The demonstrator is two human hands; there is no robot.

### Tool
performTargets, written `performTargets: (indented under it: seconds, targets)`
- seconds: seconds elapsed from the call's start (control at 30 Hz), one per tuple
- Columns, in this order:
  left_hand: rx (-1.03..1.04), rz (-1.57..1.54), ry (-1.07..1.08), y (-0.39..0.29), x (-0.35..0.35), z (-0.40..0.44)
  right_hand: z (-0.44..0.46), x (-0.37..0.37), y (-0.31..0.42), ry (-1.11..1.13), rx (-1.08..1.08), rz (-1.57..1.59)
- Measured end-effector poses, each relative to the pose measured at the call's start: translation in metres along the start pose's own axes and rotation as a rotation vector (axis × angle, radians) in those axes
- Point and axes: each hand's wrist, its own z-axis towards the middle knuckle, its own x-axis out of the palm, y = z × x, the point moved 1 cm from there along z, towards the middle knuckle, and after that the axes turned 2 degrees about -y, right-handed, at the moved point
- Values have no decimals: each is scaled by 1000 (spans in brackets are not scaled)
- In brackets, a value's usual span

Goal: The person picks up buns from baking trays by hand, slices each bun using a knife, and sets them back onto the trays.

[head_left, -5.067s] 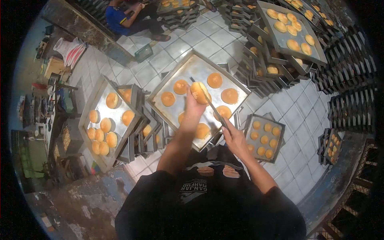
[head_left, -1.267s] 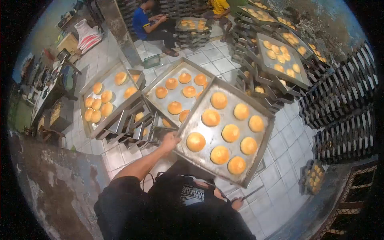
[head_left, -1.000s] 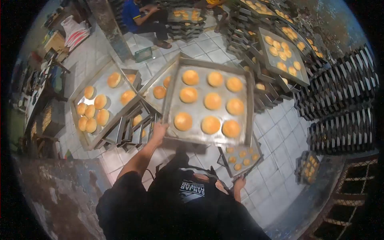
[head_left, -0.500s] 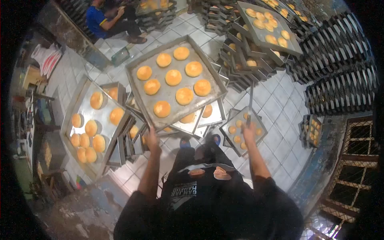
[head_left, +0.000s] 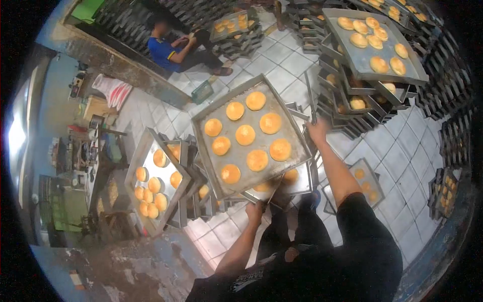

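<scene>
Left hand (head_left: 255,210): curled just under the near edge, can't tell what it's gripping tbh
Right hand (head_left: 317,131): wrapped round the knife (head_left: 309,98), blade pointing away
Bun tray (head_left: 247,119): askew over another tray (head_left: 303,183), beyond the left hand, left of the right

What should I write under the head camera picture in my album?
Nine golden buns on a metal tray, a knife in the right hand, and more stacked trays nearby.
</scene>
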Motion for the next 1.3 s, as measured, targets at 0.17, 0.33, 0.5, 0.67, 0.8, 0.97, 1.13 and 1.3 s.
performTargets:
  seconds: [0.17,0.33,0.5,0.67,0.8,0.97,1.13,1.3]
  targets:
    - [-61,-20,125,-6,-4,-33,3,-20,13,67,-93,-166]
    - [160,424,167,71,10,-50,-26,-71,-14,77,-87,-131]
    - [177,364,792,-1,-33,-78,-75,-122,-20,104,-69,3]
    - [222,-147,293,-54,-99,-29,-128,-164,-2,76,-129,35]
    - [351,147,-73,-69,-90,48,-200,-185,3,109,-192,-111]
    - [436,443,-175,-51,-44,85,-281,-183,24,167,-66,-53]
    - [578,539,137,-73,-61,52,-343,-163,78,81,2,-171]
    - [533,172,363,-59,-55,30,-372,-119,99,144,50,47]
